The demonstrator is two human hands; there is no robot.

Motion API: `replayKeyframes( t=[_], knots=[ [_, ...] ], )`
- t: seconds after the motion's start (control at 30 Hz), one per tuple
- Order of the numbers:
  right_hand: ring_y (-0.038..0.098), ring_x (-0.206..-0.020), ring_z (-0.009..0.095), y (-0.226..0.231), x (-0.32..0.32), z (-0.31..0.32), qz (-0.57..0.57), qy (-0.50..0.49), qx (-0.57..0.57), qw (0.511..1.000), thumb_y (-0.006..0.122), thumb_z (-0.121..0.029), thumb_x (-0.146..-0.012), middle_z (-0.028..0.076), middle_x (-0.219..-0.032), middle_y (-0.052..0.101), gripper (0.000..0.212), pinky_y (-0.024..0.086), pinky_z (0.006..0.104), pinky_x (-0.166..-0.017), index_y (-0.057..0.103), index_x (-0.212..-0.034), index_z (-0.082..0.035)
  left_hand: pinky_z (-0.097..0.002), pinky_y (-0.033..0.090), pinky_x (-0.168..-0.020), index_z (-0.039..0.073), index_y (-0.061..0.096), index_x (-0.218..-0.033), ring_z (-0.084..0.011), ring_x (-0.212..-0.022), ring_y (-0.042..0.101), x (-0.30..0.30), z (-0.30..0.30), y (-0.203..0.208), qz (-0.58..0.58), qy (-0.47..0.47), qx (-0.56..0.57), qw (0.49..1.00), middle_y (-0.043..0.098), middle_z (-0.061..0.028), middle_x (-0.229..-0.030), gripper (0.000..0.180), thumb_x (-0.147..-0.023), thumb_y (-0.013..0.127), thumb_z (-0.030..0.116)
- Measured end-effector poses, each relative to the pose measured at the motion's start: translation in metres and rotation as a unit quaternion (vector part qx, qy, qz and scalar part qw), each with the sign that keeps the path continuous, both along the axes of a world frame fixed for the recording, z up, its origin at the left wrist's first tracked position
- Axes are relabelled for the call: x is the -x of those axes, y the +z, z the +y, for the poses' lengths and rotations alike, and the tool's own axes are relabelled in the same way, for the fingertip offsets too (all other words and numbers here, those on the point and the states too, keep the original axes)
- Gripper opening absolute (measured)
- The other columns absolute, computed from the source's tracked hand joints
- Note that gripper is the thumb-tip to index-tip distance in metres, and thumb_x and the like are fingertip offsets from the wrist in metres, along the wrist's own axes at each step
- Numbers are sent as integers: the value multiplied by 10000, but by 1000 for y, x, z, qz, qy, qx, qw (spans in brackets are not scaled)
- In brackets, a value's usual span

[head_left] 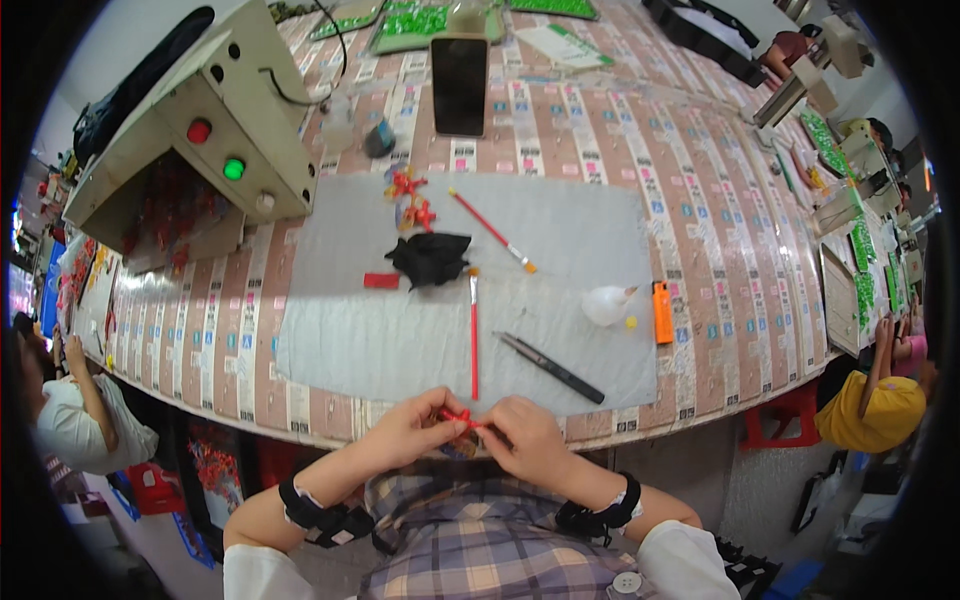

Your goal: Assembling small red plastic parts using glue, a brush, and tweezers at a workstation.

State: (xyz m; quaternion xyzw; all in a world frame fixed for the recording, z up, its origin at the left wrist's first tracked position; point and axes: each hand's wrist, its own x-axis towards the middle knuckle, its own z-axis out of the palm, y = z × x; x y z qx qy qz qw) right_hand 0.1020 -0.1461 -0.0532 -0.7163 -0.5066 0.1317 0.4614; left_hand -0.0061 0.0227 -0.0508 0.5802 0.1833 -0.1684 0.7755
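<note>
Two hands (470, 430) pinching perhaps a red bow (458, 416); brushes (474, 335), tweezers (552, 367) beyond.

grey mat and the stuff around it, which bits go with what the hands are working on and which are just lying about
In use:
left hand
right hand
small red bow, pinched between both
finished red bows
red brushes

Lying about:
phone
orange lighter
black tweezers
black cloth
button box
</note>
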Motion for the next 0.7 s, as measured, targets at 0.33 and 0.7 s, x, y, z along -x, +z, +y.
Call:
replayKeyframes(
  t=[0.33, 0.7],
  knots=[
    [497, -578, 264, -10, 1, 2, 11, -13, -23, 1000, 651, -17, -713, 88, -663, 513, 119, 385, 348, -516, 557, -783, -37, -212, 449, -730, 11, 507, -970, -65, -817, 532, -5, -1, 9, -5, 6, 4, 1000, 556, -21, -863, 112, -897, 535, 90],
    [504, -628, 272, -8, -1, 2, 3, -1, 0, 1000, 634, -42, -736, 92, -686, 496, 122, 402, 362, -537, 517, -771, -42, -184, 422, -641, 31, 511, -976, -34, -763, 502, -4, -1, 7, 4, 4, -13, 1000, 546, 2, -853, 117, -896, 544, 110]
  ],
)
